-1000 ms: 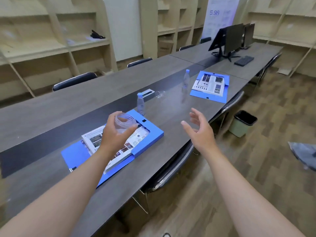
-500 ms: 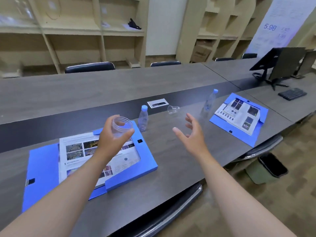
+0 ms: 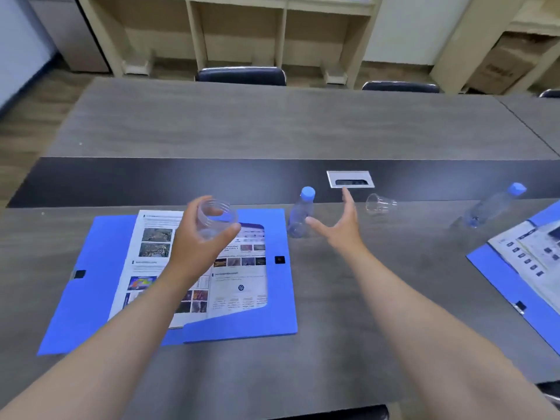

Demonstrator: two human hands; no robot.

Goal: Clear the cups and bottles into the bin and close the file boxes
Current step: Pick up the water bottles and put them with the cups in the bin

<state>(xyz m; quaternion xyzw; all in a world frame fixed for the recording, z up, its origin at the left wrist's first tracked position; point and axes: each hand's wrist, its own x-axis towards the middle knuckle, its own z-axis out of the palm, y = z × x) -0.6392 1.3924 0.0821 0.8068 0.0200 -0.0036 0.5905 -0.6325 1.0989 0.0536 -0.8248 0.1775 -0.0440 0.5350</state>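
My left hand (image 3: 197,247) grips a clear plastic cup (image 3: 216,218), held upright above an open blue file box (image 3: 269,298) with printed papers inside. My right hand (image 3: 339,225) is open, fingers spread, just right of a small clear bottle with a blue cap (image 3: 300,215) that stands at the box's far right corner; thumb close to it, not touching. A second clear cup (image 3: 378,204) lies on its side beyond my right hand. Another blue-capped bottle (image 3: 494,207) stands at the right, near a second open blue file box (image 3: 515,286).
The long grey table (image 3: 272,125) has a dark centre strip with a metal cable port (image 3: 350,179). Black chair backs (image 3: 241,75) line the far side, with wooden shelving behind. A chair edge shows at the bottom near me. The bin is out of view.
The view has swung left and down over the table, losing the bin and monitors. My right hand has moved in beside the near bottle. My left hand still holds the cup.
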